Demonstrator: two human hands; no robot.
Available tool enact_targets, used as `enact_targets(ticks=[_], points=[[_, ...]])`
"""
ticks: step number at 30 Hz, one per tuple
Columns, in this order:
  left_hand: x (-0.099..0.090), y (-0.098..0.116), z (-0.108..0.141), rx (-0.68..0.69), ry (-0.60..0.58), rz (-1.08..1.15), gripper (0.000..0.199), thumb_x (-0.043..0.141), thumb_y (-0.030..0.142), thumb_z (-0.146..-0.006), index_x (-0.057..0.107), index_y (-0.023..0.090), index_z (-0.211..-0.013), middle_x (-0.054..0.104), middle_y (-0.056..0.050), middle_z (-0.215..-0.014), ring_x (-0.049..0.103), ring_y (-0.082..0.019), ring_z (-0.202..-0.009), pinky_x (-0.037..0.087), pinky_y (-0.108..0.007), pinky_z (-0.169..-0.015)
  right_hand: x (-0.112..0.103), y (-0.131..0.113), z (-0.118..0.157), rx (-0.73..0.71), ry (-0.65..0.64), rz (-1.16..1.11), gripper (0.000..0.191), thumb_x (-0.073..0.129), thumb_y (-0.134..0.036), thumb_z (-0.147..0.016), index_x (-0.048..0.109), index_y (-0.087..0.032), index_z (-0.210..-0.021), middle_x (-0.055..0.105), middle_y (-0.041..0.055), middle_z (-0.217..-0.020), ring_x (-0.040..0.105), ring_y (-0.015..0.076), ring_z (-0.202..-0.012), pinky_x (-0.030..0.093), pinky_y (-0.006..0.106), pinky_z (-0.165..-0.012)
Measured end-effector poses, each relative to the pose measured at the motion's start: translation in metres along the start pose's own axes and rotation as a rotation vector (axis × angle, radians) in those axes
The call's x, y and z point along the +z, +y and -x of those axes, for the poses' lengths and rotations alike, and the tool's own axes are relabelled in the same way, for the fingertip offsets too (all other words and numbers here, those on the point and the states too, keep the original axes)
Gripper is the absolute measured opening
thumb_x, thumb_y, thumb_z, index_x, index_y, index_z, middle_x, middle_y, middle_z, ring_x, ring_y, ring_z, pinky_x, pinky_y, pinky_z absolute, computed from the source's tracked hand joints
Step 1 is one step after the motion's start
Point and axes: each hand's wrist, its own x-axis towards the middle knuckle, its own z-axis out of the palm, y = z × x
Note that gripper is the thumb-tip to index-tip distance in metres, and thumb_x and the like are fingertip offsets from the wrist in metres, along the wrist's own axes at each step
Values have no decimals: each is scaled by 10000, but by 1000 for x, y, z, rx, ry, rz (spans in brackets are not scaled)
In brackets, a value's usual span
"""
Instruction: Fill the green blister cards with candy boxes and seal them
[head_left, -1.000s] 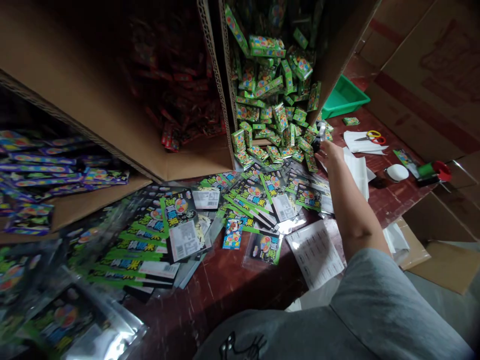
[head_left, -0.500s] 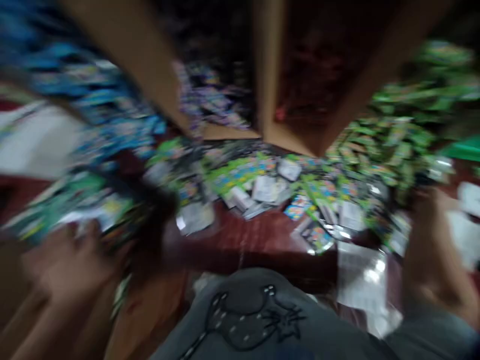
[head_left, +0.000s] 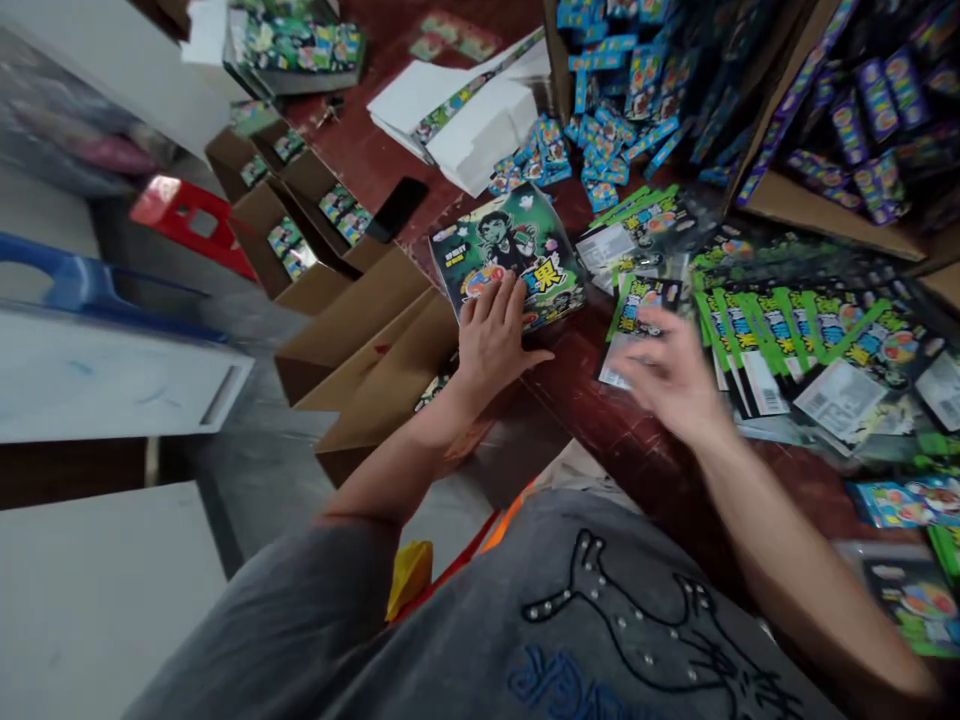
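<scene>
My left hand [head_left: 491, 335] lies on a green printed box [head_left: 510, 255] with a cartoon figure on its face, at the table's edge. Its fingers stretch flat over the box and the thumb sticks out to the right. To the right, my right hand [head_left: 667, 375], a little blurred, hovers over or beside a black and green packet [head_left: 641, 315]. Its fingers are bent but apart, with nothing visible between them; whether they touch the packet I cannot tell. More black and green packets [head_left: 795, 330] lie fanned out beyond that hand.
Open cardboard boxes [head_left: 375, 345] stand below the table's left edge. A black phone [head_left: 399, 208] and white card stacks [head_left: 480, 130] lie behind the green box. Small blue packs [head_left: 630, 60] pile at the back, with purple packs [head_left: 851, 125] in a carton. A red stool [head_left: 195, 222] stands left.
My view has swung left and cleared, bringing the cardboard boxes and floor into sight. My right hand has moved from the far right to beside the green box.
</scene>
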Motion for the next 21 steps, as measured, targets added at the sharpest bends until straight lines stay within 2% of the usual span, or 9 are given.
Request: enact_targets(ticks=[1,3,6,9,13,18,21], points=[[-2,-2,0,8,-11,3,1198,793,821,-784,400,150,-1695,398,-222,-1745,392,-461,-1610,303,-572,-1310,20,5,-9,-16,-44,40,476,859,-408,-889,577,-267,-1245,757,-33,-1025,586,85,-591,510,218,-508],[-7,-7,0,23,-38,-4,1175,806,796,-792,402,157,-1692,396,-211,-1749,396,-450,-1611,325,-559,-1303,57,18,-35,-44,-84,122,474,867,-398,-823,476,-296,-1071,714,-110,-864,410,46,-423,342,189,-382],[-11,-10,-2,25,-67,-11,1079,789,750,-843,422,179,-1681,399,-187,-1754,401,-439,-1609,356,-554,-1286,88,39,-71,-50,-10,192,422,789,-350,-840,387,-297,-955,660,-117,-813,422,44,-400,346,202,-380],[-13,-9,-4,9,-58,12,881,718,676,-944,479,198,-1644,443,-152,-1738,436,-418,-1585,383,-547,-1268,91,50,-86,-39,73,249,383,745,-275,-850,377,-299,-952,624,-106,-773,447,61,-395,328,218,-374],[-8,-3,-8,-57,31,59,603,574,547,-1061,571,214,-1564,541,-115,-1676,514,-386,-1521,402,-553,-1247,87,49,-85,-20,132,301,384,752,-261,-852,387,-301,-963,581,-99,-707,471,90,-400,330,244,-387],[2,5,-9,-95,87,93,535,503,461,-1081,586,204,-1542,547,-129,-1669,501,-387,-1539,364,-584,-1271,92,45,-85,-25,150,300,440,815,-322,-838,400,-300,-979,638,-68,-786,497,95,-441,387,265,-432],[3,9,-8,-105,84,97,527,516,438,-1074,584,194,-1536,531,-135,-1680,487,-387,-1553,353,-587,-1278,92,47,-86,-41,161,307,490,856,-389,-815,399,-301,-971,617,-43,-791,572,140,-544,462,296,-522]])
